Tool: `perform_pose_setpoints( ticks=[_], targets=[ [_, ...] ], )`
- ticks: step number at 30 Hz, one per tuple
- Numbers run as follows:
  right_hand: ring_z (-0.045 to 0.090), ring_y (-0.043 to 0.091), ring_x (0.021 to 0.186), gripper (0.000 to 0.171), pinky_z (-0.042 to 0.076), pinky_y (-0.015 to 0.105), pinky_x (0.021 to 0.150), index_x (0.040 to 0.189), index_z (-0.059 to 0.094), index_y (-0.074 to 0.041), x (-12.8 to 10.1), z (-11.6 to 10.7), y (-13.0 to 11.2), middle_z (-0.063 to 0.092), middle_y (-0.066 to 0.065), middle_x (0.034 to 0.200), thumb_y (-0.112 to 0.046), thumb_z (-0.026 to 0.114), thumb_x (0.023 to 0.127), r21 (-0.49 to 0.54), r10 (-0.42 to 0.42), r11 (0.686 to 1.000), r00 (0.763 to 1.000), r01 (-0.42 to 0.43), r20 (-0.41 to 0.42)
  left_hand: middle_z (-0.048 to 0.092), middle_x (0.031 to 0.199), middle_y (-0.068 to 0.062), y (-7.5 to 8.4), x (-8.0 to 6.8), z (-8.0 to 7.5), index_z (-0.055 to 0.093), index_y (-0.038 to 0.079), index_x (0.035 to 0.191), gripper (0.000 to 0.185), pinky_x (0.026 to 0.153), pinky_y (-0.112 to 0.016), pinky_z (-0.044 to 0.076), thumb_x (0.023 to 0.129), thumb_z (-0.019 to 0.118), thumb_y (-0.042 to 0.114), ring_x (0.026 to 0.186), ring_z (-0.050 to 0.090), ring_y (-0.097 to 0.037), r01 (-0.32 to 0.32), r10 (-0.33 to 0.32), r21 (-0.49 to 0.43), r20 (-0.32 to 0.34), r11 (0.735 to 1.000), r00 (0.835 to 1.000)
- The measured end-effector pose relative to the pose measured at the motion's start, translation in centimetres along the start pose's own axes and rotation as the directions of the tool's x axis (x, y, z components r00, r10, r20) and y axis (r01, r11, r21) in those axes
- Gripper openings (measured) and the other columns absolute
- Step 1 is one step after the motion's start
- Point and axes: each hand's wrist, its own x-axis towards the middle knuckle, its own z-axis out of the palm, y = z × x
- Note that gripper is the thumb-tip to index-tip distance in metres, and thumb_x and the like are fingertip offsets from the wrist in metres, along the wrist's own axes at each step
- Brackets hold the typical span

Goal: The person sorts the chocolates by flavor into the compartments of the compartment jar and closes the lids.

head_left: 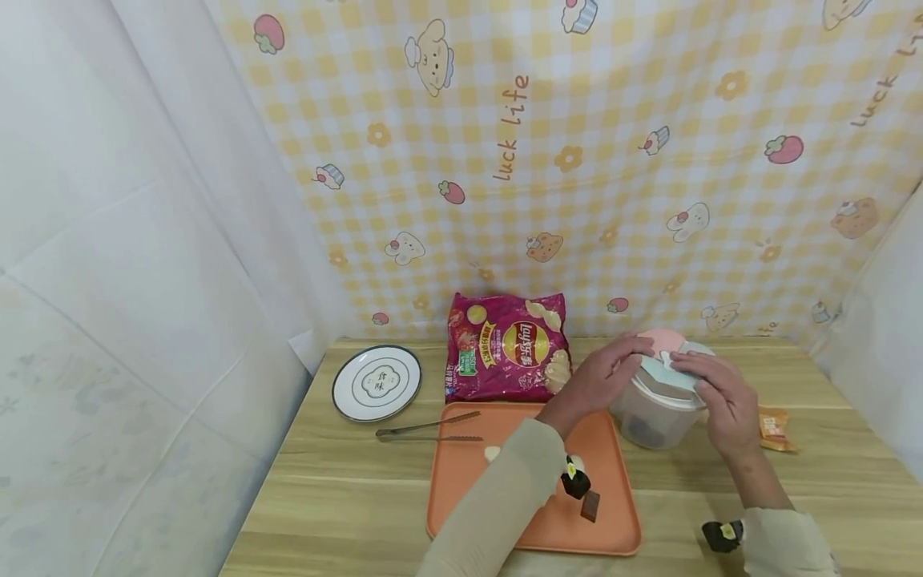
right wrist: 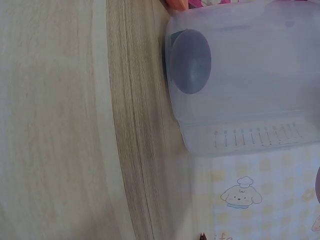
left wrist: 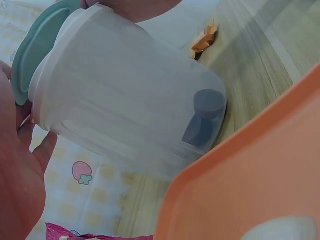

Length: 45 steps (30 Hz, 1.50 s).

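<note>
A translucent plastic container (head_left: 652, 417) with a teal and pink lid (head_left: 681, 357) stands on the wooden table, just right of the orange tray (head_left: 613, 481). My left hand (head_left: 609, 370) curls over the lid's left rim, and its palm (left wrist: 20, 190) lies beside the teal lid (left wrist: 35, 50). From the other side, my right hand (head_left: 714, 389) grips the lid with its fingertips at a small white tab. Dark round pieces (left wrist: 206, 117) lie at the container's bottom, and one dark piece (right wrist: 189, 61) shows in the right wrist view.
A magenta chips bag (head_left: 505, 349) leans against the back wall. A white plate (head_left: 376, 383) and metal tongs (head_left: 429, 429) lie to the left. A white bit (head_left: 493, 453) and a brown piece (head_left: 590, 505) sit on the tray. An orange snack packet (head_left: 775, 429) lies right of the container.
</note>
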Motion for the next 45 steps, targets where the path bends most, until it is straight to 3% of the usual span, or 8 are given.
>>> perform_pose_setpoints(
  ticks=[3, 7, 12, 18, 30, 38, 45],
  targets=[
    [0.058, 0.015, 0.122, 0.027, 0.035, 0.025, 0.107, 0.104, 0.071, 0.013, 0.2, 0.0, -0.7, 0.068, 0.031, 0.108, 0.013, 0.051, 0.086, -0.009, 0.013, 1.0, 1.0, -0.013, 0.007, 0.042, 0.159, 0.009, -0.2, -0.1, -0.1, 0.059, 0.016, 0.141, 0.041, 0.12, -0.037, 0.02, 0.114, 0.032, 0.031, 0.151, 0.016, -0.003, -0.014, 0.014, 0.001, 0.026, 1.0, 1.0],
    [0.056, 0.013, 0.125, 0.028, 0.033, 0.024, 0.108, 0.107, 0.073, 0.01, -0.3, -0.1, 0.9, 0.069, 0.027, 0.113, 0.011, 0.058, 0.084, -0.034, 0.037, 0.999, 0.999, -0.037, 0.017, 0.037, 0.162, 0.011, -0.3, -0.3, -0.1, 0.057, 0.016, 0.145, 0.041, 0.12, -0.037, 0.02, 0.113, 0.035, 0.03, 0.151, 0.011, -0.001, -0.015, 0.016, -0.012, 0.052, 1.0, 0.999],
    [0.054, 0.012, 0.126, 0.03, 0.031, 0.024, 0.109, 0.111, 0.076, 0.003, -1.0, -0.5, 2.7, 0.071, 0.017, 0.119, 0.007, 0.065, 0.082, -0.051, 0.076, 0.996, 0.996, -0.075, 0.035, 0.035, 0.163, 0.01, -0.8, -0.3, 0.2, 0.056, 0.014, 0.145, 0.037, 0.119, -0.036, 0.023, 0.112, 0.042, 0.023, 0.152, 0.009, -0.004, -0.042, 0.044, -0.045, 0.048, 0.998, 0.998],
    [0.053, 0.011, 0.128, 0.033, 0.03, 0.025, 0.109, 0.115, 0.076, -0.002, -1.1, -0.8, 2.9, 0.071, 0.011, 0.123, 0.002, 0.07, 0.082, -0.057, 0.127, 0.991, 0.989, -0.122, 0.073, 0.035, 0.163, 0.008, -1.1, -0.4, 0.4, 0.056, 0.013, 0.145, 0.037, 0.119, -0.036, 0.022, 0.111, 0.043, 0.019, 0.153, 0.008, -0.006, -0.074, 0.076, -0.053, 0.037, 0.996, 0.996],
    [0.052, 0.009, 0.128, 0.042, 0.03, 0.024, 0.107, 0.114, 0.075, 0.0, -1.0, -0.9, 2.8, 0.07, 0.017, 0.122, 0.009, 0.077, 0.073, -0.054, 0.093, 0.995, 0.992, -0.088, 0.085, 0.027, 0.167, -0.001, -1.3, -0.5, 1.0, 0.052, 0.008, 0.148, 0.043, 0.122, -0.044, 0.012, 0.113, 0.032, 0.02, 0.155, -0.002, -0.015, -0.105, 0.108, -0.032, 0.095, 0.994, 0.99],
    [0.052, 0.008, 0.128, 0.043, 0.029, 0.024, 0.107, 0.113, 0.075, 0.002, -1.1, -1.0, 3.0, 0.07, 0.021, 0.12, 0.011, 0.076, 0.072, -0.062, 0.083, 0.995, 0.993, -0.078, 0.084, 0.025, 0.167, -0.005, -1.0, -0.6, 1.3, 0.049, 0.006, 0.15, 0.045, 0.122, -0.036, 0.006, 0.113, 0.026, 0.017, 0.155, 0.0, -0.014, -0.147, 0.14, 0.069, 0.096, 0.987, 0.985],
    [0.055, 0.015, 0.126, 0.028, 0.031, 0.026, 0.108, 0.109, 0.074, 0.008, -1.0, -0.6, 2.9, 0.069, 0.026, 0.114, 0.012, 0.057, 0.087, -0.049, -0.006, 0.999, 0.998, 0.009, 0.057, 0.021, 0.169, 0.003, -0.8, -0.8, 0.9, 0.051, 0.011, 0.151, 0.044, 0.122, -0.04, 0.014, 0.114, 0.031, 0.023, 0.155, -0.001, -0.014, -0.081, 0.077, 0.041, 0.097, 0.996, 0.992]
  ],
)
